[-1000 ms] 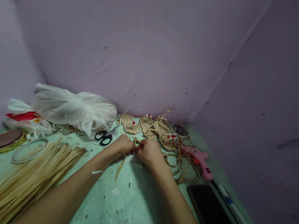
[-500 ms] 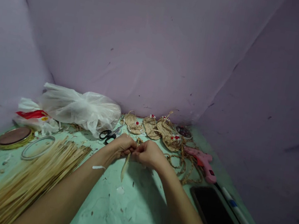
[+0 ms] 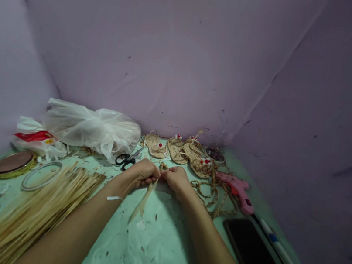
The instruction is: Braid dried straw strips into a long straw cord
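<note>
My left hand [image 3: 139, 173] and my right hand [image 3: 175, 178] meet knuckle to knuckle over the green table [image 3: 145, 251], both closed in a pinch on a thin pale straw strip [image 3: 142, 202]. The strip hangs down from the pinch toward me, its free end blurred. Just beyond my hands lie several small woven straw sandals [image 3: 178, 149] with red and white beads, along the back wall.
Black scissors [image 3: 126, 160] lie left of the sandals. A clear plastic bag [image 3: 92, 128], a red-and-white packet [image 3: 34, 136], a round tin lid [image 3: 11, 162] and a bundle of straw [image 3: 31, 212] fill the left. A pink glue gun [image 3: 236, 190], braided cord [image 3: 216, 195] and a dark phone [image 3: 255, 263] are on the right.
The strip's loose end has swung and now hangs longer toward me. My hands stay pinched together at almost the same spot; the view shifted slightly.
</note>
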The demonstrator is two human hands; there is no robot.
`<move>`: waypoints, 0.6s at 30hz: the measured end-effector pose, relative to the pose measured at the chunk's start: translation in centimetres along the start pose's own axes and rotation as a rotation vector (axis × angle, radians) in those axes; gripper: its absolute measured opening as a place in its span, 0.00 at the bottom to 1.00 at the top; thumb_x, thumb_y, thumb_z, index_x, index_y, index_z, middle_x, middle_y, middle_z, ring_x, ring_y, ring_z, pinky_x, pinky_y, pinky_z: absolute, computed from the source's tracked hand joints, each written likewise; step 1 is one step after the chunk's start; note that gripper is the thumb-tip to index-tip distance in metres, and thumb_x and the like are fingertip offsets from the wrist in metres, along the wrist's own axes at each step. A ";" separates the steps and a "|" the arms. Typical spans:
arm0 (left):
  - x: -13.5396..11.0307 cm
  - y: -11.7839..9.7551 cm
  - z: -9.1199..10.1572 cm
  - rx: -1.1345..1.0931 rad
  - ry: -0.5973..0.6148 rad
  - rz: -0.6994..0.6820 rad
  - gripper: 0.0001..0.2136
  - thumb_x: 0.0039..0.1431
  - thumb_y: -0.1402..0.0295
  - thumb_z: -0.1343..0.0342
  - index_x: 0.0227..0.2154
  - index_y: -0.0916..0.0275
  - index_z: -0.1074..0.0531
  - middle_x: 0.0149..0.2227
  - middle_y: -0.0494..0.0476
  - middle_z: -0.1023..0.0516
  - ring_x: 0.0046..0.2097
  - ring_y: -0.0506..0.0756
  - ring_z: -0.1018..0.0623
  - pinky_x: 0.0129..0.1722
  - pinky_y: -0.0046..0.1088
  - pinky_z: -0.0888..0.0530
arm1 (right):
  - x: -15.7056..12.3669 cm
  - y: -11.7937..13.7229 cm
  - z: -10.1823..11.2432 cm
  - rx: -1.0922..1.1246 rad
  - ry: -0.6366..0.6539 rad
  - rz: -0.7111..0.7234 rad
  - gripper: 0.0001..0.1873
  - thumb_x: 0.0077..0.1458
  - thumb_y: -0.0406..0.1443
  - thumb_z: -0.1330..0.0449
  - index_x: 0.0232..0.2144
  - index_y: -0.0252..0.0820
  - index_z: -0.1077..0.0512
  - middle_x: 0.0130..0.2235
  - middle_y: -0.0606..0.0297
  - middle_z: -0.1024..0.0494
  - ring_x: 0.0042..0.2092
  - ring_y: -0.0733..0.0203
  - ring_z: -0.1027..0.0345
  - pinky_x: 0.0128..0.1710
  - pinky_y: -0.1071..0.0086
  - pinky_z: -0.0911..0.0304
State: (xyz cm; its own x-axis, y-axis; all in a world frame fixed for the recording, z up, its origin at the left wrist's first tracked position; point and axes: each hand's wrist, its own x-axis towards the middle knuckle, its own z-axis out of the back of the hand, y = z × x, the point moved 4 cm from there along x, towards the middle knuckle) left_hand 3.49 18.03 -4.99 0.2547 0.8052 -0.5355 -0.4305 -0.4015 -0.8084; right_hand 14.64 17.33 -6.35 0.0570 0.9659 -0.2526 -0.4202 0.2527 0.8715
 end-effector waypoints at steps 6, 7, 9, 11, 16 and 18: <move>-0.5 -1.0 1.5 0.339 -0.149 -0.116 0.05 0.36 0.73 0.48 0.12 0.67 0.34 0.09 0.49 0.40 0.12 0.44 0.44 0.13 0.21 0.49 | -0.1 -0.1 0.3 0.081 -0.017 -0.034 0.05 0.35 0.32 0.43 0.13 0.35 0.34 0.11 0.73 0.42 0.15 0.74 0.55 0.15 0.77 0.59; -0.7 -1.2 1.7 0.383 -0.199 -0.129 0.05 0.36 0.72 0.47 0.12 0.67 0.33 0.09 0.49 0.40 0.13 0.45 0.44 0.14 0.21 0.48 | -0.2 0.0 0.3 0.100 -0.010 -0.043 0.05 0.35 0.31 0.43 0.13 0.35 0.35 0.10 0.73 0.43 0.15 0.74 0.55 0.15 0.76 0.60; -1.1 -1.6 1.5 0.480 -0.252 -0.135 0.05 0.36 0.71 0.47 0.11 0.66 0.32 0.09 0.50 0.39 0.14 0.47 0.40 0.15 0.22 0.46 | -0.6 0.4 0.2 0.150 0.019 -0.069 0.05 0.34 0.30 0.44 0.12 0.35 0.36 0.10 0.74 0.44 0.14 0.74 0.57 0.14 0.76 0.61; -1.8 -2.0 0.6 0.589 -0.273 -0.140 0.05 0.35 0.71 0.46 0.11 0.65 0.32 0.10 0.53 0.37 0.17 0.50 0.35 0.18 0.23 0.44 | -1.1 0.8 0.2 0.225 0.036 -0.094 0.05 0.34 0.27 0.46 0.12 0.36 0.37 0.09 0.75 0.46 0.14 0.75 0.58 0.14 0.76 0.61; -3.6 -3.0 -1.3 0.725 -0.432 -0.268 0.02 0.33 0.75 0.46 0.14 0.64 0.32 0.16 0.57 0.32 0.26 0.54 0.30 0.23 0.23 0.41 | -1.7 1.1 0.2 0.347 0.040 -0.125 0.06 0.33 0.25 0.49 0.12 0.37 0.40 0.09 0.76 0.48 0.13 0.75 0.57 0.13 0.77 0.60; -3.5 -2.9 -1.3 0.682 -0.316 -0.234 0.02 0.35 0.75 0.46 0.13 0.64 0.32 0.15 0.56 0.33 0.23 0.52 0.31 0.22 0.23 0.41 | -1.6 1.0 0.2 0.350 0.066 -0.111 0.05 0.33 0.25 0.49 0.12 0.36 0.39 0.09 0.75 0.45 0.13 0.75 0.57 0.13 0.77 0.61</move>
State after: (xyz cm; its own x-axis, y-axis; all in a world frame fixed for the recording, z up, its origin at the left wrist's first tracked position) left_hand 4.93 15.80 -1.09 0.1905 0.9626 -0.1924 -0.8585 0.0684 -0.5082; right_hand 14.34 16.00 -5.00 0.0218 0.9288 -0.3700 -0.0790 0.3706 0.9254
